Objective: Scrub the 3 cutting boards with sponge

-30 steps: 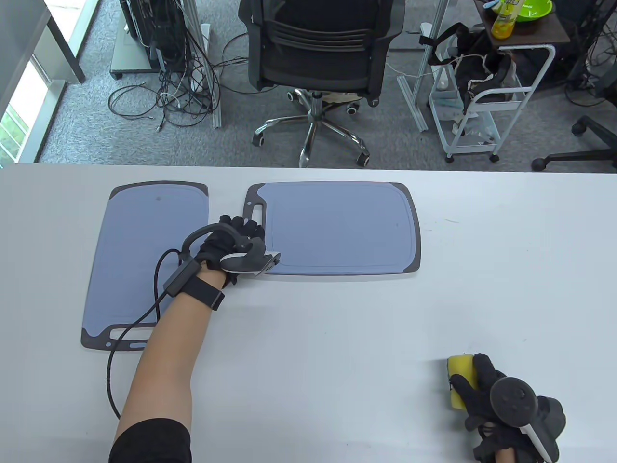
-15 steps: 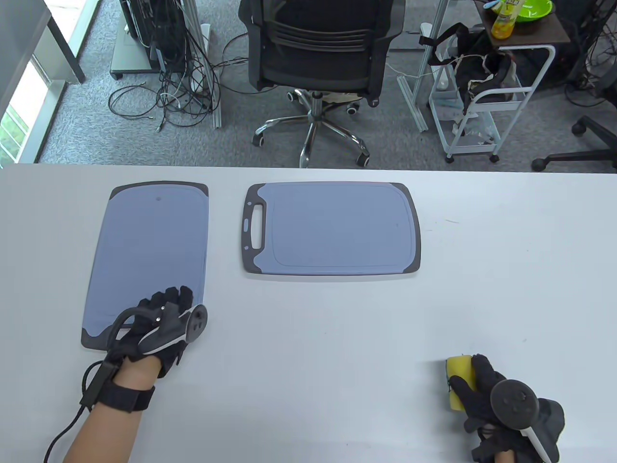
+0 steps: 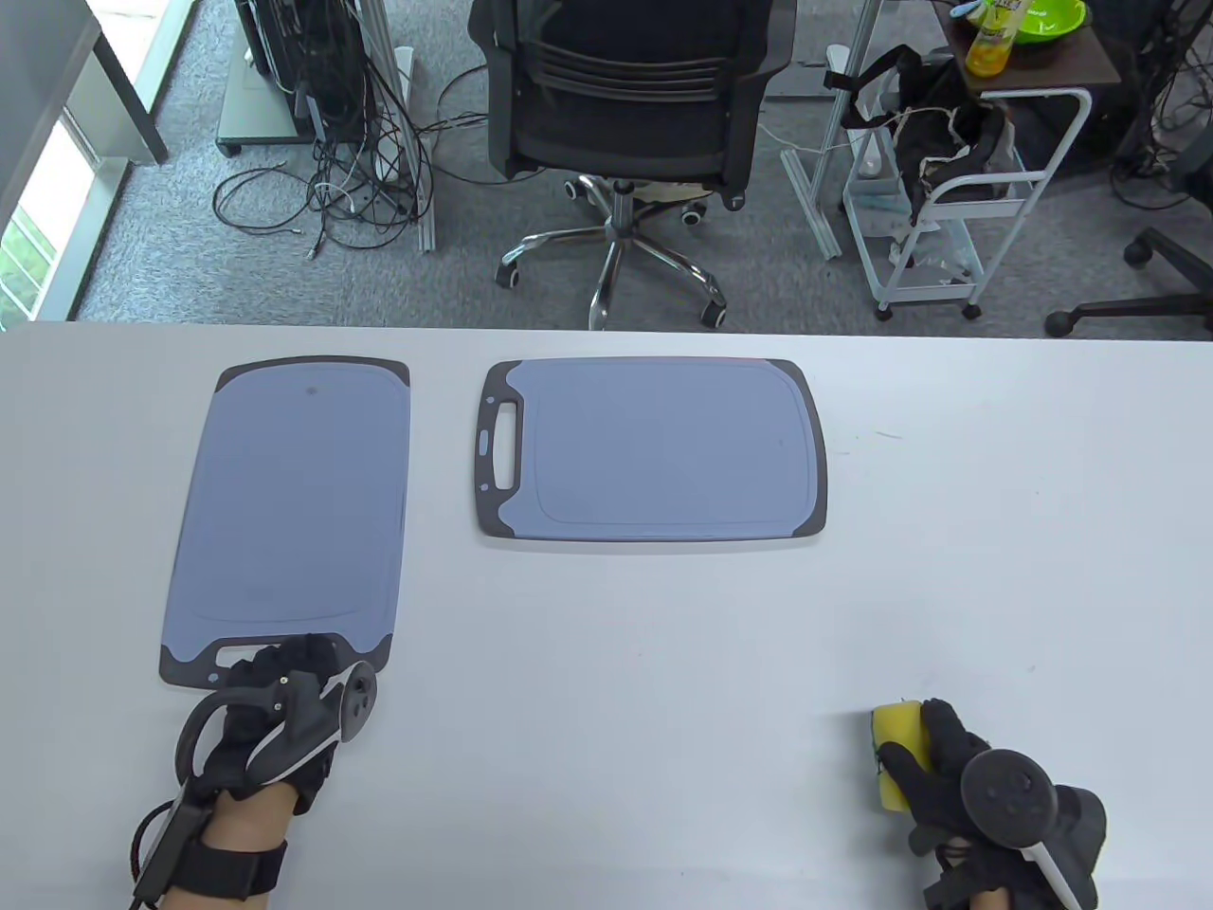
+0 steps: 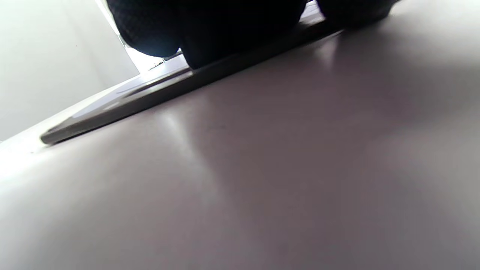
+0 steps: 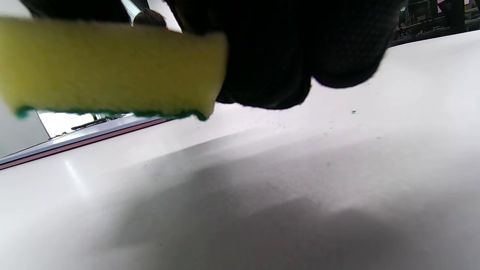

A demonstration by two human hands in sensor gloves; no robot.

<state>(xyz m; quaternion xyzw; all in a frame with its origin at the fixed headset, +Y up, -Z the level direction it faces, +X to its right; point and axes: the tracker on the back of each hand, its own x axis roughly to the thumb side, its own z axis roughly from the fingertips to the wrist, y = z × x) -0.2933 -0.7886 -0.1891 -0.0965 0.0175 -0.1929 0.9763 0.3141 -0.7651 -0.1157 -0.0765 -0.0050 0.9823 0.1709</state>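
Note:
Two blue-grey cutting boards with dark rims lie flat on the white table [image 3: 663,664]. The tall board [image 3: 294,512] is at the left, and its near edge shows in the left wrist view [image 4: 123,105]. The wide board [image 3: 663,445] is in the middle, with a thin red line along its far edge. My left hand [image 3: 289,664] lies at the tall board's near handle end, its fingers [image 4: 225,30] resting on the dark rim beside the slot. At the front right my right hand [image 3: 933,763] grips a yellow sponge [image 3: 896,754], held just above the table with its green side [image 5: 108,67] down.
Beyond the table's far edge stand a black office chair [image 3: 625,104], a white trolley [image 3: 957,218] and loose cables [image 3: 351,180] on the floor. Bare tabletop lies between the boards and the sponge.
My left hand has drawn back from the wide board's handle, crossed to the tall board and settled on its near handle end. The right hand and sponge have barely shifted.

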